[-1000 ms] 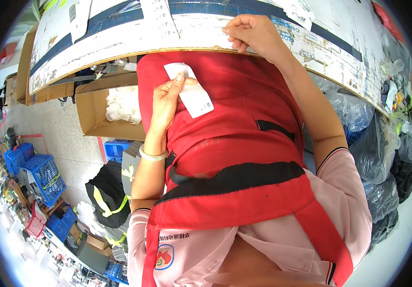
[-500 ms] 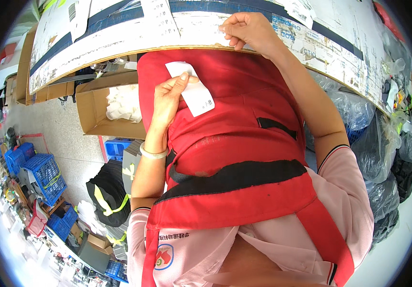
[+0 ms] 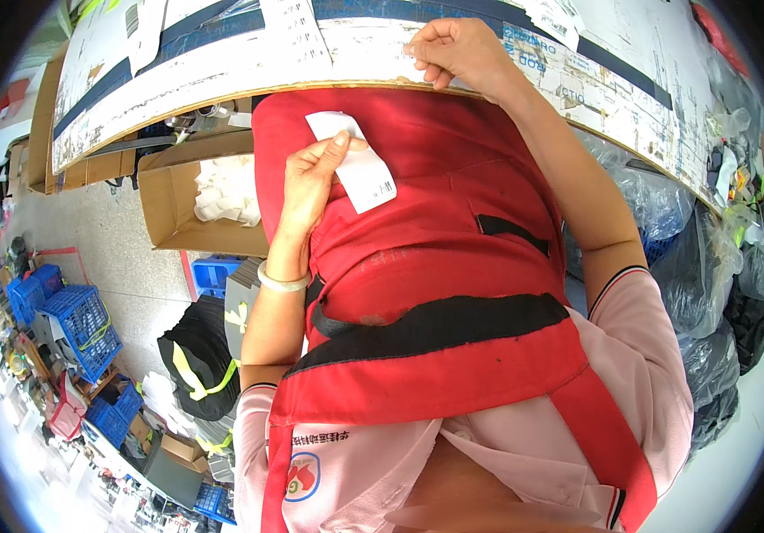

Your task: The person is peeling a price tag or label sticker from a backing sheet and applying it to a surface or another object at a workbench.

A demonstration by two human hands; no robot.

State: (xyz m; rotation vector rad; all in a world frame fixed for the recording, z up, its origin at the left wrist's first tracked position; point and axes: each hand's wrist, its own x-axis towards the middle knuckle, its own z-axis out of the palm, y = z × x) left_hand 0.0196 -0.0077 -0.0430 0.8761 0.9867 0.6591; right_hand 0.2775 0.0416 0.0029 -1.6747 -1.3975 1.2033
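Observation:
My left hand (image 3: 313, 178) is closed on a white paper label (image 3: 366, 174) with small dark print near its lower end. It holds the label over the red apron (image 3: 453, 222) on my lap, thumb on top. My right hand (image 3: 466, 55) is over the near edge of the worn white tabletop (image 3: 364, 53), fingers curled in and thumb and forefinger together. What those fingertips hold, if anything, cannot be made out against the white surface. Left of it, a strip of printed white labels (image 3: 297, 35) lies across the table.
An open cardboard box (image 3: 164, 209) with white scraps stands below the table at left. Beyond are a stack of black fabric (image 3: 200, 360) tied with yellow-green bands and blue crates (image 3: 84, 329). Clear plastic bags (image 3: 701, 266) crowd the right side.
Almost nothing differs. My right hand has shifted very slightly up at the table edge, while my left hand keeps the label in the same place.

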